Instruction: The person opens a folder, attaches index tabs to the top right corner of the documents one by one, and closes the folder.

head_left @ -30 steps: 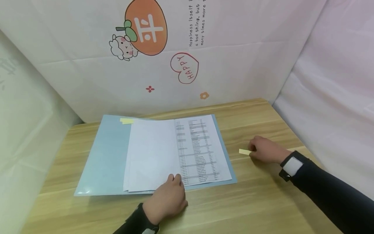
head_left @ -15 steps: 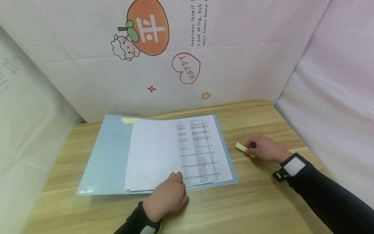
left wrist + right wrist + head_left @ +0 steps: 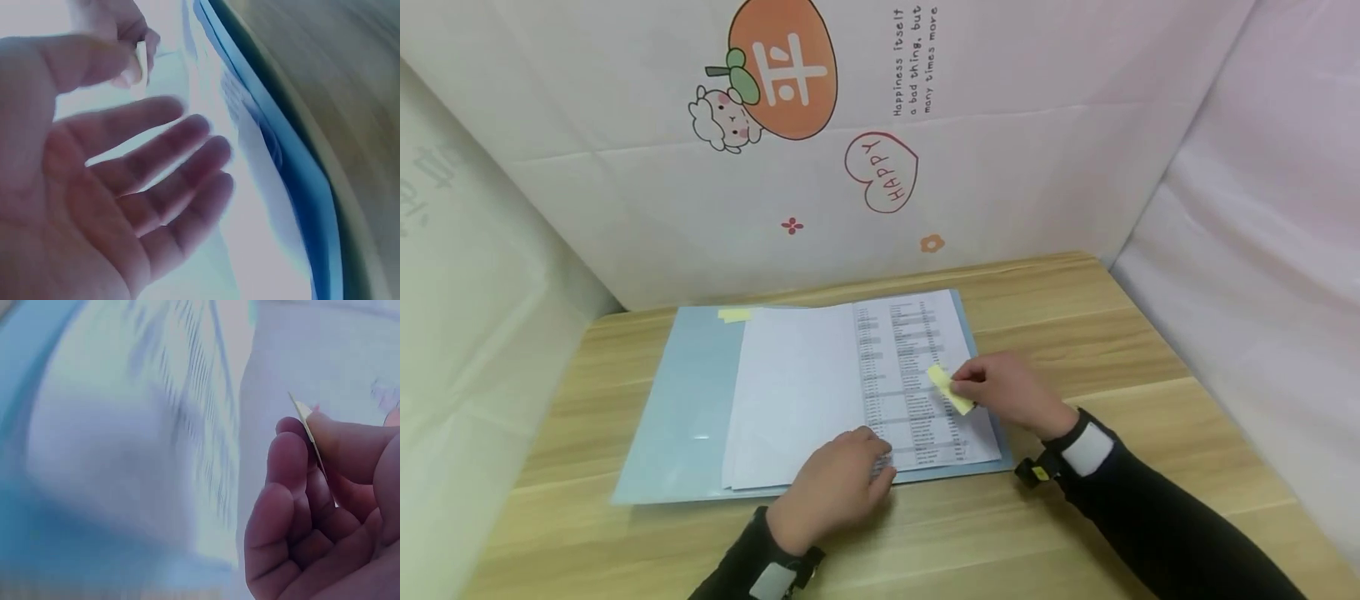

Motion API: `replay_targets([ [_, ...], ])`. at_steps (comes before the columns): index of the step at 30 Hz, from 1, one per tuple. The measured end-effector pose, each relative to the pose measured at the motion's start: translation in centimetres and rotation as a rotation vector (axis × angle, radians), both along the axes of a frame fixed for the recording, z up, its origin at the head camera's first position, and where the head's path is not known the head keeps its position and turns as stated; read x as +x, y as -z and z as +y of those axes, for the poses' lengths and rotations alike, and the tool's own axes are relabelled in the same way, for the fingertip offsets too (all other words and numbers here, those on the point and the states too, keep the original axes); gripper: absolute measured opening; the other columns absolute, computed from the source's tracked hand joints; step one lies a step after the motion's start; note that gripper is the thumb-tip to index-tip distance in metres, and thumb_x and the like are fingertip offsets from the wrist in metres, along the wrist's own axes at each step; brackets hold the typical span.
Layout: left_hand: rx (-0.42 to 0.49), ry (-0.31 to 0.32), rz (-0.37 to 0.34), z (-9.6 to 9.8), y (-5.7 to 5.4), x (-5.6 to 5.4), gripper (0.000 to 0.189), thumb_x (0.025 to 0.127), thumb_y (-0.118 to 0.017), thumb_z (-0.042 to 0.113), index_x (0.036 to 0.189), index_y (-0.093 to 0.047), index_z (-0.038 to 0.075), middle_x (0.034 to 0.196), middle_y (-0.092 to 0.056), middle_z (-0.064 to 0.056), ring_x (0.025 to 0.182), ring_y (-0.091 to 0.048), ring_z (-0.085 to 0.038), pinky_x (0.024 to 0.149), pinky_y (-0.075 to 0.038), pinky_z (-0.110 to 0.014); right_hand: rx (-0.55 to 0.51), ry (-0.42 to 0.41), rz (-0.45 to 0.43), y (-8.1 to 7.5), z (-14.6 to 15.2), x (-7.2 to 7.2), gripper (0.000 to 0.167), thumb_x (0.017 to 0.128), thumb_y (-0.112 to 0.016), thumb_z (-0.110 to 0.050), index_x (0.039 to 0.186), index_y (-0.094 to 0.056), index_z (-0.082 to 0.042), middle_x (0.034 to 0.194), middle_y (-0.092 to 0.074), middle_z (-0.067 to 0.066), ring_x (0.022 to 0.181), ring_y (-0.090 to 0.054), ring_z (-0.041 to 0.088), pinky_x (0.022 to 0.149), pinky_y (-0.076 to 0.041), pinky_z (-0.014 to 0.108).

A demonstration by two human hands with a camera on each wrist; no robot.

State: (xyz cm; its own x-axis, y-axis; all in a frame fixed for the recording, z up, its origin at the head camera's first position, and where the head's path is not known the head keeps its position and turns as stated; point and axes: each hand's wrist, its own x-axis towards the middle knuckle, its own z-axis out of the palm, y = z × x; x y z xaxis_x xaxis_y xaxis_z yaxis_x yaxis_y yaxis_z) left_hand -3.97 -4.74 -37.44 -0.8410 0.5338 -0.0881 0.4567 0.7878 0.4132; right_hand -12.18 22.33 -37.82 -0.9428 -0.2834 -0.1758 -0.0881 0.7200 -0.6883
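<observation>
A light blue folder (image 3: pixel 681 417) lies open on the wooden table, with a blank white page (image 3: pixel 801 392) on the left and a printed sheet (image 3: pixel 887 367) of table rows on the right. Over the printed sheet, my right hand (image 3: pixel 1011 392) pinches a yellow sticky note (image 3: pixel 942 385) between thumb and fingers; the right wrist view shows the note (image 3: pixel 302 415) edge-on. My left hand (image 3: pixel 835 483) is at the lower edge of the pages, near the fold. In the left wrist view its fingers (image 3: pixel 181 181) are spread and relaxed, holding nothing.
Another yellow sticky tab (image 3: pixel 734 315) pokes out at the top left of the pages. White printed cloth (image 3: pixel 850 250) hangs behind the wooden table (image 3: pixel 1075 308), and more cloth walls stand on the left and right.
My right hand has lifted the yellow sticky note off the table on the right and carried it left over the printed sheet. My left hand has shifted slightly and its fingers have loosened.
</observation>
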Motion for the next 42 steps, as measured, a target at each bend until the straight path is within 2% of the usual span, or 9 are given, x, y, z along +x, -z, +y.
replay_targets([
  [3,0.176,-0.087,-0.088,0.1,-0.1,-0.3,0.027,0.097,-0.060,0.024,0.114,-0.072,0.006,0.102,-0.068,0.001,0.087,-0.062,-0.011,0.075,-0.053,-0.033,-0.034,-0.001,-0.017,-0.5,-1.8,0.8,0.011,0.095,-0.069,-0.022,0.098,-0.076,-0.015,0.084,-0.066,-0.003,0.072,-0.059,0.018,0.063,-0.046,0.035],
  [7,0.408,-0.189,-0.193,-0.1,-0.4,-0.7,0.026,0.097,-0.059,0.019,0.115,-0.072,0.006,0.091,-0.067,0.007,0.074,-0.058,-0.008,0.068,-0.050,-0.029,-0.096,0.012,-0.039,-0.7,-3.3,1.7,0.007,0.095,-0.070,-0.022,0.096,-0.077,-0.020,0.081,-0.066,-0.004,0.073,-0.058,0.018,0.063,-0.045,0.035],
  [10,0.547,-0.239,-0.289,-0.3,-0.6,-0.9,0.029,0.098,-0.059,0.021,0.120,-0.070,0.004,0.087,-0.068,0.004,0.072,-0.059,-0.011,0.066,-0.049,-0.029,-0.171,-0.016,-0.053,-1.0,-4.2,2.4,0.008,0.096,-0.068,-0.023,0.095,-0.077,-0.021,0.081,-0.066,-0.004,0.073,-0.059,0.019,0.064,-0.046,0.035],
  [15,0.757,-0.251,-0.458,-0.5,-0.5,-1.0,0.033,0.100,-0.059,0.024,0.125,-0.065,0.004,0.098,-0.068,-0.012,0.076,-0.065,-0.018,0.069,-0.053,-0.032,-0.294,-0.097,-0.083,-1.9,-5.3,3.7,0.011,0.097,-0.067,-0.022,0.095,-0.076,-0.018,0.081,-0.067,-0.002,0.074,-0.059,0.020,0.064,-0.048,0.035],
  [19,0.891,-0.217,-0.509,-0.7,-0.2,-1.0,0.025,0.101,-0.058,0.020,0.120,-0.065,0.005,0.101,-0.063,-0.020,0.075,-0.065,-0.022,0.069,-0.055,-0.033,-0.354,-0.139,-0.120,-2.3,-5.9,4.2,0.012,0.097,-0.066,-0.023,0.091,-0.076,-0.019,0.082,-0.069,-0.001,0.076,-0.061,0.020,0.067,-0.051,0.035],
  [25,0.981,-0.180,-0.539,-1.0,0.1,-0.8,0.020,0.101,-0.060,0.017,0.117,-0.064,0.005,0.099,-0.061,-0.019,0.075,-0.062,-0.022,0.069,-0.054,-0.031,-0.459,-0.190,-0.183,-2.3,-6.1,4.6,0.013,0.098,-0.066,-0.020,0.091,-0.075,-0.013,0.084,-0.070,0.003,0.081,-0.063,0.022,0.072,-0.054,0.037],
  [30,1.019,-0.136,-0.582,-1.4,0.4,-0.7,0.022,0.101,-0.061,0.019,0.116,-0.062,0.003,0.099,-0.060,-0.013,0.075,-0.061,-0.022,0.070,-0.054,-0.031,-0.456,-0.226,-0.168,-2.0,-6.1,4.8,0.012,0.097,-0.067,-0.023,0.091,-0.077,-0.017,0.088,-0.071,0.001,0.084,-0.061,0.021,0.074,-0.051,0.035],
  [37,1.005,-0.137,-0.590,-1.9,0.3,-0.5,0.023,0.100,-0.062,0.016,0.111,-0.058,-0.003,0.099,-0.063,-0.019,0.079,-0.063,-0.020,0.072,-0.055,-0.031,-0.386,-0.258,-0.062,-1.9,-6.4,5.0,0.012,0.095,-0.070,-0.028,0.087,-0.076,-0.021,0.077,-0.065,-0.006,0.074,-0.056,0.015,0.065,-0.044,0.028],
  [42,0.963,-0.143,-0.583,-2.2,0.0,-0.4,0.022,0.099,-0.064,0.013,0.111,-0.059,-0.005,0.095,-0.066,-0.015,0.076,-0.065,-0.022,0.071,-0.056,-0.034,-0.389,-0.278,-0.071,-1.9,-6.4,5.0,0.014,0.095,-0.069,-0.025,0.084,-0.073,-0.019,0.070,-0.059,-0.006,0.070,-0.053,0.014,0.062,-0.041,0.026],
])
